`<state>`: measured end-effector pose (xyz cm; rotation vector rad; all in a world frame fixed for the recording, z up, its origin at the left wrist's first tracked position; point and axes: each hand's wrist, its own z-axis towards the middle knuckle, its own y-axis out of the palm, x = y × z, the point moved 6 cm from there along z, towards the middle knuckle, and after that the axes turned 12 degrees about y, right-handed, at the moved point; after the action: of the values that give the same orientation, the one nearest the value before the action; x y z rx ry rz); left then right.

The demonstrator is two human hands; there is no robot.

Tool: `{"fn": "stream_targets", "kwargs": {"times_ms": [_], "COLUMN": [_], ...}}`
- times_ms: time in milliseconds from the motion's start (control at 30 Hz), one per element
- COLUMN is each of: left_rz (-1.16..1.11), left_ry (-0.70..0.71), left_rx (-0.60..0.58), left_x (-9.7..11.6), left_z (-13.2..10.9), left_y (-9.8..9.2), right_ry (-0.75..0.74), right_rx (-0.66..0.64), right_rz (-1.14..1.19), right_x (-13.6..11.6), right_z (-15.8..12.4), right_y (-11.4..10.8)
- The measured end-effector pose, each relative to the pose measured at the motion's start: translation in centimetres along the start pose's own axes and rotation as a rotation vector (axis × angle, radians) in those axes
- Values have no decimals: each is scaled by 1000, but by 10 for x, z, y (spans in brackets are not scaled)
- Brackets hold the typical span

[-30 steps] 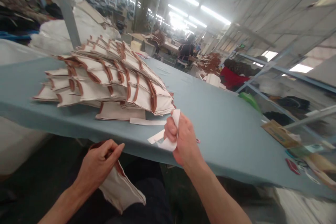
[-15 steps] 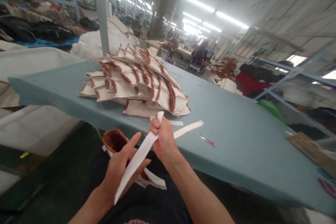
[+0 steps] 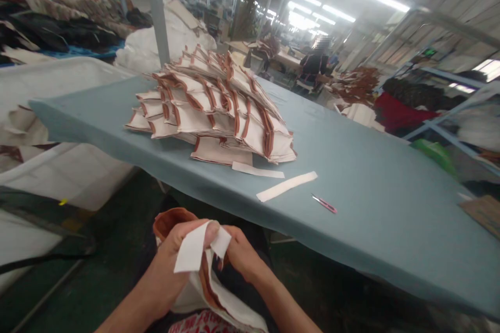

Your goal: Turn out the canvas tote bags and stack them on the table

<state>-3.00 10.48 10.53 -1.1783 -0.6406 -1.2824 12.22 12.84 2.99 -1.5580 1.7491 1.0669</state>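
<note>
Close to my lap, my left hand (image 3: 170,257) is closed, its thumb pressing a white strip (image 3: 191,251) against a cream and brown fabric piece (image 3: 236,307). The strip bends over the thumb, with one end hanging in front of the left fingers. My right hand (image 3: 241,254) is closed at the strip's other end, beside the brown edge of the piece; its fingertips are partly hidden. The rust-brown inside of the piece (image 3: 175,217) opens behind my left hand. On the table lie two more pale strips, one (image 3: 258,170) by the stack and another (image 3: 288,187) nearer the edge.
A big stack of cream pieces with brown edges (image 3: 219,109) stands on the blue-green table (image 3: 351,182). Pink-handled thread snips (image 3: 325,203) lie right of the strips. A white bin (image 3: 78,78) is at the left. Farther back, a person (image 3: 313,65) sits among other piles.
Both hands have come down to the lap. The strip, earlier held up in the right hand beside an open left hand, is now folded against the fabric piece between both hands. The view has shifted.
</note>
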Motion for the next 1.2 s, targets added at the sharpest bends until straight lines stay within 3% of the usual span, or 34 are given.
{"fn": "stream_targets", "kwargs": {"times_ms": [133, 200, 300, 400, 467, 600, 767, 867, 933, 1033, 1200], "left_rz": [-66, -126, -138, -158, -188, -138, -80, -102, -99, -123, -167], "left_ry": [-152, -159, -62, -32, -57, -70, -22, -102, -153, -263, -436], "left_rx": [-13, -47, -48, -94, -155, -204, -185, -74, 93, 276, 253], "left_x": [-6, 0, 18, 26, 23, 11, 2, -1, -5, -24, -63], "left_z": [-5, 0, 13, 16, 12, 1, -8, -14, -19, -32, -64], "left_y": [4, 10, 19, 31, 40, 47, 48, 40, 25, 8, 4], "right_ry": [-110, -177, -321, -330, -345, -386, -291, -275, -292, -229, 184], "right_rx": [261, 341, 219, -36, -100, -80, -65, 7, 91, 105, -149], "right_rz": [-206, -265, -431, -485, -439, -350, -244, -61, 37, -2, -44], "right_x": [-23, -44, -72, -78, -78, -68, -54, -56, -54, -27, 79], "right_z": [-26, -46, -73, -82, -80, -73, -68, -58, -49, -35, -23], "right_y": [-68, -84, -67, -29, -12, 4, 8, -4, -18, -28, -6]}}
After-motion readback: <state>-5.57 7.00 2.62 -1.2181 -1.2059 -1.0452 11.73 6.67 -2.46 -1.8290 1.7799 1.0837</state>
